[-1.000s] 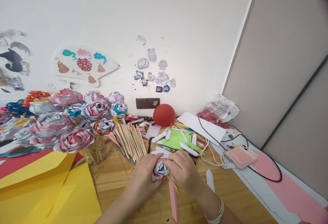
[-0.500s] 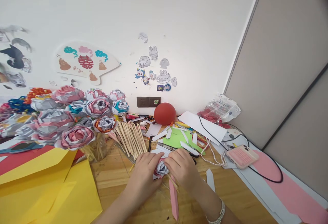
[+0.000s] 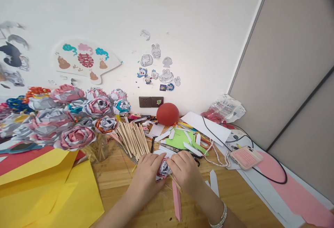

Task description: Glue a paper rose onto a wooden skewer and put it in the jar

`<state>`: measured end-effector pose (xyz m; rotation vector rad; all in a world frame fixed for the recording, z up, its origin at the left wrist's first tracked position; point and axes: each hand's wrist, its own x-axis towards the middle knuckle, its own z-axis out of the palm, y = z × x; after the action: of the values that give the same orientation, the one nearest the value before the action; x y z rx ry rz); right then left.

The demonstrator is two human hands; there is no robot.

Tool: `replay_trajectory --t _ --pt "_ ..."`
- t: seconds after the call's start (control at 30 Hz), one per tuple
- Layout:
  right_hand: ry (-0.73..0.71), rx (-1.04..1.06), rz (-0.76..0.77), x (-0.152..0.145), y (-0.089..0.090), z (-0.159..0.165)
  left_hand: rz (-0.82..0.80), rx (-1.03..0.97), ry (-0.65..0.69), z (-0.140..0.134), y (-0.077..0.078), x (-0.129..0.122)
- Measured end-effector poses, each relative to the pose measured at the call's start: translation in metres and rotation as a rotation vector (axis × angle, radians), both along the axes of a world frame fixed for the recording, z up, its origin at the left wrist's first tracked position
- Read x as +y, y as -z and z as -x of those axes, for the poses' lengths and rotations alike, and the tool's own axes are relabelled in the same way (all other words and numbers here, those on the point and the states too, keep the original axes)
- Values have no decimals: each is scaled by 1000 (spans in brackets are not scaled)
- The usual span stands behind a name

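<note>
A small paper flower [image 3: 164,170] in white and pink sits between my two hands at the front middle of the table. My left hand [image 3: 148,172] is closed on its left side, thumb along the petals. From the other side my right hand [image 3: 184,170] grips it with bent fingers; the fingertips are partly hidden. A thin wooden stick [image 3: 176,183] comes out from the flower under my right hand. Just below lies a folded pink paper strip [image 3: 176,202] on the wood.
Left stand finished paper flowers [image 3: 78,137] and yellow paper [image 3: 78,193]. Wooden sticks [image 3: 134,139] fan out behind my left hand. Green paper scraps [image 3: 180,139], a red ball-like object [image 3: 167,114], a pearl string [image 3: 216,162] and a pink phone [image 3: 246,157] lie behind and right.
Both hands stay around the paper flower, with only slight finger shifts. The whole view has moved a little.
</note>
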<state>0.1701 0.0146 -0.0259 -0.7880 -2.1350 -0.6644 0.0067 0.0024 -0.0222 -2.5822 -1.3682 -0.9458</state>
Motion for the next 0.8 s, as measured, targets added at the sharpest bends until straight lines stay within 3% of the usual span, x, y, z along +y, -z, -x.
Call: replay_trajectory --t 0.37,0.8 --pt "-195 60 34 -10 -7 -4 7 -103 -79 4 -3 3" --pt "-196 30 105 -7 -3 -5 -25 -86 -89 3 -5 1"
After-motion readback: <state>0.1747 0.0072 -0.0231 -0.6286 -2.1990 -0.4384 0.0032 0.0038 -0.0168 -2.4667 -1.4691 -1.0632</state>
